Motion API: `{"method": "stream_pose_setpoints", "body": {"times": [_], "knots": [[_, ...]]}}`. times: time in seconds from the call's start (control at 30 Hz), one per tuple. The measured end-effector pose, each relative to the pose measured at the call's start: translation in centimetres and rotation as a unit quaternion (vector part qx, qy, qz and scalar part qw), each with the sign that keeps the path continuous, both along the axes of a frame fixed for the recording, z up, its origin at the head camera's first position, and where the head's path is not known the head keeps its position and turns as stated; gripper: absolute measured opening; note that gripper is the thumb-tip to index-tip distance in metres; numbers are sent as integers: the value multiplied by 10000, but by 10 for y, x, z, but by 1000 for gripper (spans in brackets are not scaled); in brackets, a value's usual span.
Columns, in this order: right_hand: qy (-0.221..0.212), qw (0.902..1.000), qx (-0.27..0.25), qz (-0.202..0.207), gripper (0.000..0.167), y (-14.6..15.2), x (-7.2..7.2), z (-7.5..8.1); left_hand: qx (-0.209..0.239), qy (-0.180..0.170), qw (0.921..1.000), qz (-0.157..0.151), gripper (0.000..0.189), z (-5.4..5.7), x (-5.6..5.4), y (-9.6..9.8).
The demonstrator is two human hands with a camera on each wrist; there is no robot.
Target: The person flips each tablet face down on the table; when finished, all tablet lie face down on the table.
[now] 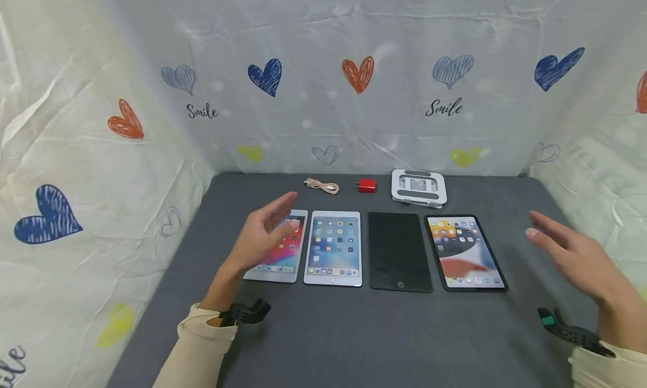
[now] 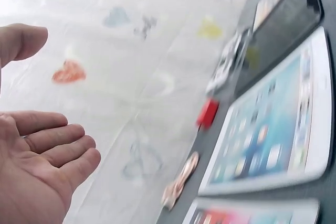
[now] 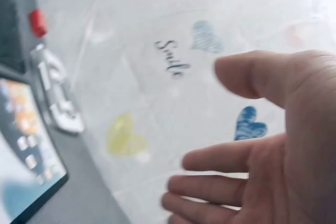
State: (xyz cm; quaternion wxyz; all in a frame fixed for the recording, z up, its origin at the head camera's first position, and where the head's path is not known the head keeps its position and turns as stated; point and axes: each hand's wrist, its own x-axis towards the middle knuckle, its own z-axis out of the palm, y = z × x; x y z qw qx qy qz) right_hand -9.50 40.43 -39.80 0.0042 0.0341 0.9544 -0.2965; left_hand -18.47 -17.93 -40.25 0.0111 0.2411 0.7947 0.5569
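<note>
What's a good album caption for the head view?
Left hand and right hand hover, empty, by four tablets, a cable, charger and folded stand.

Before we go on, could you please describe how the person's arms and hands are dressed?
The left hand and right hand are ungloved. A cream left sleeve and matching right sleeve cover the forearms. Each wrist wears a black band, the left band and right band, with a curved projecting piece; a green patch marks the right one.
</note>
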Motion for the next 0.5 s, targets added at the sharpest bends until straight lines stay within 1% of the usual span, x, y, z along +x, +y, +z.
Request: {"method": "stream_pose_setpoints", "body": {"times": [0.1,0.17,0.23,0.3,0.4,0.5], "knots": [[-120,9998,-147,37,75,-3,-2,5,449,-342,9978,-356,66,-1,-1,20],[-225,9996,-170,43,77,-5,-4,8,729,-602,9937,-603,65,-1,-2,34],[-319,9993,-156,74,78,-6,-5,10,969,-845,9878,-881,67,-1,-2,49],[-388,9991,-106,146,79,-7,-6,12,1117,-1043,9817,-1136,68,-1,-2,63],[-409,9989,-46,201,80,-5,-7,12,1210,-1300,9732,-1459,69,-2,-2,84],[-370,9990,-47,250,82,-4,-9,10,1194,-1558,9668,-1636,66,-3,0,104]]}}
